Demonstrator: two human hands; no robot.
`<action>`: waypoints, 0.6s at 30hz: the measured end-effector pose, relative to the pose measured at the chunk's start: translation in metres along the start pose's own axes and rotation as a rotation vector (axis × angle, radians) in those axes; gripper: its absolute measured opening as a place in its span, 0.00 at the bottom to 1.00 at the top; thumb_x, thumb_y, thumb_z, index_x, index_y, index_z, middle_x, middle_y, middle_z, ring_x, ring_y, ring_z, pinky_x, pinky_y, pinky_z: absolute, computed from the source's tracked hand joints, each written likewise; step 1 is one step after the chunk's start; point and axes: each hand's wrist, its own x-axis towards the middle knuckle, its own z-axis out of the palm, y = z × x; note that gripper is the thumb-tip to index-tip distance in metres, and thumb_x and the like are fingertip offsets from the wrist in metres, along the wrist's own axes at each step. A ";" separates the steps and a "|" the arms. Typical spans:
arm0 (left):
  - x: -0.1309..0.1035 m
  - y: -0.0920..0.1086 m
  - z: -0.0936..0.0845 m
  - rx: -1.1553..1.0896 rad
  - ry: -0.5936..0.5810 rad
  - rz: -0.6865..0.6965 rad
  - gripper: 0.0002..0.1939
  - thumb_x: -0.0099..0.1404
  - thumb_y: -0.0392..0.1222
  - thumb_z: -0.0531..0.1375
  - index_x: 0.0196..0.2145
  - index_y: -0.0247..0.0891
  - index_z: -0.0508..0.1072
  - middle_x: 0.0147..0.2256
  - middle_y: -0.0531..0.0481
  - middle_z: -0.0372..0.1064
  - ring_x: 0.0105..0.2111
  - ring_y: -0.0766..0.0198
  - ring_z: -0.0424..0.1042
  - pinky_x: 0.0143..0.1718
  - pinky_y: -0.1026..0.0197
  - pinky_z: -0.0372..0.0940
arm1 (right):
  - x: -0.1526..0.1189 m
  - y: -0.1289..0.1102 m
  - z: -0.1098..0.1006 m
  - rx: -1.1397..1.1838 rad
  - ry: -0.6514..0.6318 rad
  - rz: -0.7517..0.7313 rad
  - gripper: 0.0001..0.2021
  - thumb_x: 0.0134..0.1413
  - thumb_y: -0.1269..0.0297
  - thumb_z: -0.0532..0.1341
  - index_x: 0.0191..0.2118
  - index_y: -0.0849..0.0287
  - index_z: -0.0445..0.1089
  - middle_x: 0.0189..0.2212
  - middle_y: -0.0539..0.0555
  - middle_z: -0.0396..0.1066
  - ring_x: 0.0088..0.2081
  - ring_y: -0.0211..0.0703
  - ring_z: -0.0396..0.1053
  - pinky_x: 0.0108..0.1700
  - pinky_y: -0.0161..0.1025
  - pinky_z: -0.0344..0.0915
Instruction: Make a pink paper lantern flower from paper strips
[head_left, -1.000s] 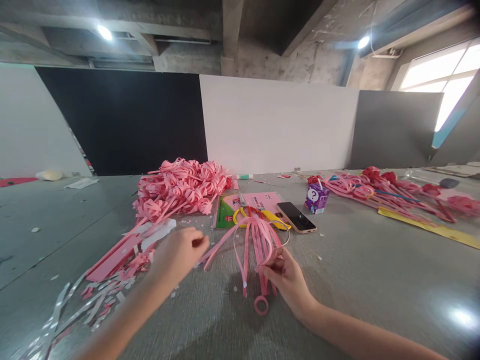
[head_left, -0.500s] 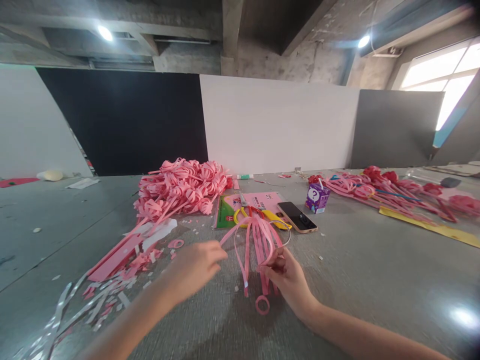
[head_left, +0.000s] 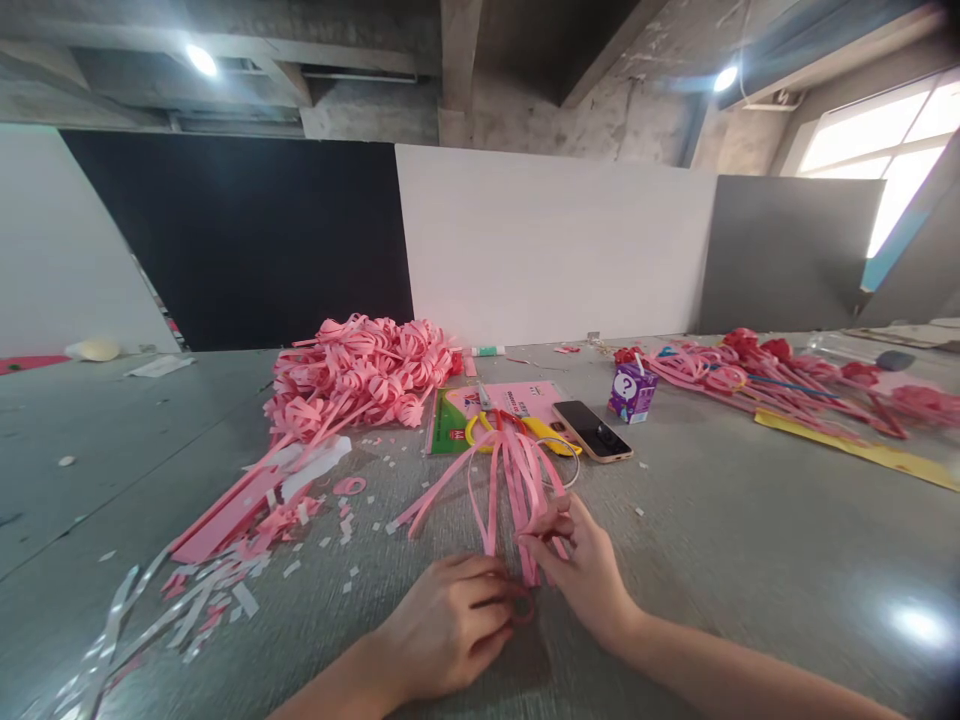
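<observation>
A bundle of thin pink paper strips (head_left: 516,480) fans out toward me on the grey tabletop, two strips splayed off to the left. My right hand (head_left: 574,555) pinches the end of one strip between thumb and fingertips at the bundle's right side. Low over the table, my left hand (head_left: 461,620) has its fingers bent and apart, with no object visible in them; its thumb is hidden. Those fingertips overlap the left edge of a pink paper ring (head_left: 527,608) and cover the lower end of a middle strip, so contact is unclear.
Beyond the strips lie yellow-handled scissors (head_left: 480,430) on a pink-and-green packet (head_left: 450,412), a metal ring (head_left: 574,470), a phone (head_left: 592,430) and a purple drink carton (head_left: 632,390). Pink paper flowers (head_left: 360,375) pile up at left, above scattered scraps (head_left: 247,598). A yellow strip (head_left: 855,447) lies right.
My left hand has moved right and down, from the left strips to beside the pink ring. Two strips now lie splayed to the left. My right hand keeps its pinch.
</observation>
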 end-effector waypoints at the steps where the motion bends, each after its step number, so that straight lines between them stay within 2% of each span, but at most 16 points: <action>1: -0.001 -0.001 0.000 0.009 0.010 0.003 0.08 0.61 0.36 0.52 0.37 0.38 0.70 0.35 0.51 0.72 0.40 0.63 0.66 0.42 0.60 0.61 | 0.001 -0.003 -0.002 -0.028 0.007 -0.011 0.10 0.45 0.66 0.60 0.27 0.57 0.54 0.23 0.48 0.66 0.25 0.36 0.65 0.29 0.33 0.63; 5: -0.002 0.000 0.002 0.091 0.064 0.018 0.08 0.61 0.35 0.51 0.36 0.37 0.69 0.37 0.52 0.71 0.42 0.63 0.65 0.42 0.59 0.61 | 0.005 -0.017 -0.014 -0.129 0.051 -0.101 0.10 0.43 0.67 0.61 0.25 0.56 0.55 0.22 0.48 0.66 0.27 0.38 0.67 0.31 0.34 0.64; 7: -0.003 0.001 0.003 0.118 0.075 0.018 0.09 0.61 0.35 0.51 0.37 0.37 0.69 0.39 0.51 0.71 0.42 0.63 0.65 0.42 0.59 0.61 | 0.002 -0.020 -0.018 -0.185 0.027 -0.185 0.10 0.44 0.67 0.61 0.25 0.55 0.56 0.22 0.49 0.66 0.26 0.38 0.68 0.30 0.34 0.64; 12: -0.004 0.000 0.006 0.110 0.065 0.027 0.09 0.60 0.34 0.51 0.36 0.37 0.69 0.37 0.51 0.71 0.41 0.63 0.66 0.41 0.60 0.61 | -0.019 -0.008 -0.022 -0.401 -0.248 -0.487 0.07 0.48 0.70 0.58 0.23 0.56 0.60 0.19 0.49 0.67 0.22 0.36 0.65 0.24 0.33 0.61; 18: -0.005 -0.001 0.007 0.077 0.071 0.035 0.08 0.59 0.33 0.52 0.35 0.37 0.69 0.38 0.51 0.71 0.40 0.63 0.66 0.38 0.60 0.61 | -0.032 0.004 -0.021 -0.513 -0.390 -0.567 0.08 0.51 0.73 0.53 0.23 0.56 0.60 0.18 0.51 0.66 0.22 0.36 0.63 0.23 0.32 0.58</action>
